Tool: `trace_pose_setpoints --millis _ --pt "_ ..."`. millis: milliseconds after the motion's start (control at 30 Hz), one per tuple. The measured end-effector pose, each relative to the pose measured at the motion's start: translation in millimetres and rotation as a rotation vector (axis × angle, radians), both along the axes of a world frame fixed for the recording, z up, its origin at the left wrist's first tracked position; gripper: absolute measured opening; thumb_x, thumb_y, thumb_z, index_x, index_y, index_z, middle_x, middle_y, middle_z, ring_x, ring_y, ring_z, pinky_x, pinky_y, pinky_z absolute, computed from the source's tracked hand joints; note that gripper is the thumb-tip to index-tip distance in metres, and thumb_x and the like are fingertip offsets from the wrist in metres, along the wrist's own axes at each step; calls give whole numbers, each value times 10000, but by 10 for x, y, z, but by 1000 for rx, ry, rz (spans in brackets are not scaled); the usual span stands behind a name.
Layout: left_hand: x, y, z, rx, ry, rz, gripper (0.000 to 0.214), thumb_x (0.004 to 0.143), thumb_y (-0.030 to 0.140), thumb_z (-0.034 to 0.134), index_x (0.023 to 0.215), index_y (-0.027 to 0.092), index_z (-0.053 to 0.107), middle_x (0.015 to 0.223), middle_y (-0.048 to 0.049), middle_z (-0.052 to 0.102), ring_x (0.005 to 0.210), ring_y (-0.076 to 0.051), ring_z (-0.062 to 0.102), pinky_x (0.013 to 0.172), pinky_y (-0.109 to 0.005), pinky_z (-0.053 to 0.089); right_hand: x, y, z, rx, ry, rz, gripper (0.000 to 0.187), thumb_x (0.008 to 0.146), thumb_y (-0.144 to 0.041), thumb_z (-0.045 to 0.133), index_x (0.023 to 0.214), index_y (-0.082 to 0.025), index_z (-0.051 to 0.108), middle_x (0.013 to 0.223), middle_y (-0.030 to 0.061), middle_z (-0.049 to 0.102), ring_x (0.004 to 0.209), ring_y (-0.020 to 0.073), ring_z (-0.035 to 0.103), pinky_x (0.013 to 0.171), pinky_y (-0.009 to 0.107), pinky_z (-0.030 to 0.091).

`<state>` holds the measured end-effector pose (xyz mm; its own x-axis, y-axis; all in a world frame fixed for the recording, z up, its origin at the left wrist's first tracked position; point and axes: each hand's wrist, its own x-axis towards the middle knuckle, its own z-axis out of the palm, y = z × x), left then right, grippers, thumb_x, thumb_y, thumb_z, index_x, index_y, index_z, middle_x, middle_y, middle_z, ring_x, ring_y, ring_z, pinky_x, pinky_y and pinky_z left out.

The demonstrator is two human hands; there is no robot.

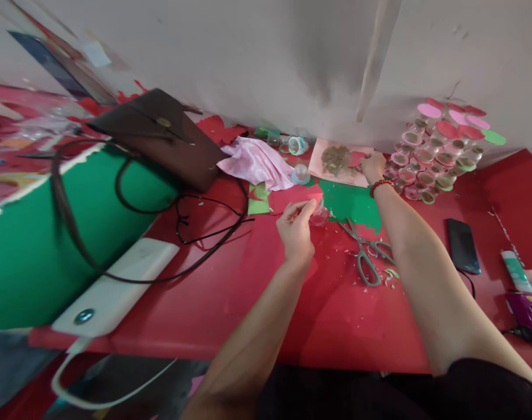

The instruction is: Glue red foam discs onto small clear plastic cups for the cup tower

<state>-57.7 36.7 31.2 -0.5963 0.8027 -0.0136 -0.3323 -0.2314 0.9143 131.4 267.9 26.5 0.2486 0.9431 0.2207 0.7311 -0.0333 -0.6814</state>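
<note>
My left hand (pixel 297 227) is closed in a pinch, with a piece of red paper (pixel 315 195) at its fingertips. A small clear plastic container (pixel 320 216) stands just beside those fingers; whether they touch it I cannot tell. Farther out, my right hand (pixel 373 165) grips a small red paper piece (pixel 357 158). That piece reaches to a brown, grainy pile (pixel 336 158) on a pale pink sheet (pixel 322 175). Grey-handled scissors (pixel 367 256) lie on the red table, between my forearms, among paper scraps.
Stacked clear containers with paper discs (pixel 436 153) stand at right, near a phone (pixel 462 245) and a purple glue gun (pixel 528 315). Green paper (pixel 349 201) lies centrally. Left are pink cloth (pixel 259 162), a brown bag (pixel 170 140), a white power bank (pixel 117 286) and looping straps.
</note>
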Motion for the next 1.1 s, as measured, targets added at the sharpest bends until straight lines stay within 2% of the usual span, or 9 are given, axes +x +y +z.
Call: trace_pose_setpoints --millis 100,200,367,500,633,767,867,1000,1100 --pt "12 -13 11 -10 -29 -30 108 653 297 808 627 216 741 638 31 640 711 -136 578 774 -294 442 -24 37 31 -43 -45 -96 147 821 -124 591 709 -169 674 905 155 771 980 293 743 908 391 562" --pt "12 -20 21 -20 -63 -26 106 630 292 820 624 214 748 634 33 636 698 -125 568 744 -279 427 -85 79 25 -38 -11 -144 132 829 -123 590 803 -168 711 1005 158 777 1043 283 731 947 385 543" --pt "-7 -15 38 -47 -74 -20 108 614 297 819 632 213 754 654 28 659 702 -126 585 741 -274 438 -138 162 -67 2 34 -166 228 833 -64 552 926 -152 741 1057 150 779 1055 264 730 957 368 540" --pt "-23 -18 44 -58 -87 -29 110 620 301 820 636 213 757 659 26 663 717 -132 596 758 -278 446 -89 227 -113 98 26 -130 301 840 -38 510 955 -153 763 1083 153 781 1108 290 719 1004 398 521" --pt "-31 -39 73 -65 -81 -24 111 621 300 822 629 213 753 648 31 646 704 -125 580 753 -276 441 -75 268 -146 92 28 -60 318 796 -5 519 942 -145 764 1063 137 785 1060 266 726 988 379 529" --pt "-32 -62 115 -77 -80 -36 117 624 305 821 632 211 753 652 28 651 697 -123 575 745 -278 441 -132 263 -192 91 -24 5 226 759 -30 573 860 -152 734 949 97 767 945 226 710 920 356 549" --pt "-29 -66 131 -80 -103 -34 123 605 302 828 620 212 746 642 30 648 690 -122 574 738 -278 439 -150 270 -189 81 -89 51 151 767 -78 592 787 -158 718 834 74 737 891 230 701 880 358 549" --pt "-28 -57 128 -82 -141 -34 126 584 297 831 623 211 747 645 27 661 695 -122 583 747 -279 442 -19 390 -112 23 -184 14 206 775 -58 548 796 -115 745 847 140 753 959 284 723 868 366 535" --pt "-28 -55 120 -75 -160 -44 125 588 292 831 631 213 743 657 28 666 711 -126 594 768 -285 449 156 541 -58 -67 -264 42 235 813 -101 567 921 -109 775 960 215 776 1043 343 722 864 415 541"
